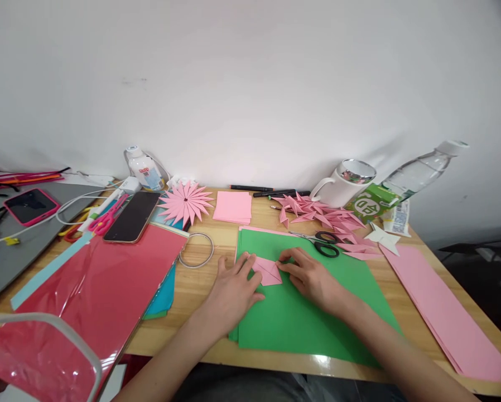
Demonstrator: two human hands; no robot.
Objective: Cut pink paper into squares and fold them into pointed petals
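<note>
A small piece of folded pink paper [269, 272] with visible crease lines lies on a stack of green paper sheets [304, 324]. My left hand [235, 293] rests at its left side, fingers spread and fingertips touching the paper and the green sheet. At the paper's right corner my right hand [311, 276] pinches the edge between thumb and fingers. Just behind the right hand, black-handled scissors [326, 245] lie on the green sheet. A stack of pink paper squares [232, 207] is farther back, beside a pink folded-paper pinwheel shape [186, 203].
Folded pink pieces [317, 212] are heaped near a white mug [345, 181], a green carton [371, 204] and a tilted clear bottle [422, 170]. Long pink strips [438, 307] lie right. A phone [132, 218], pink scissors [108, 216] and wrapped red paper [95, 279] are left.
</note>
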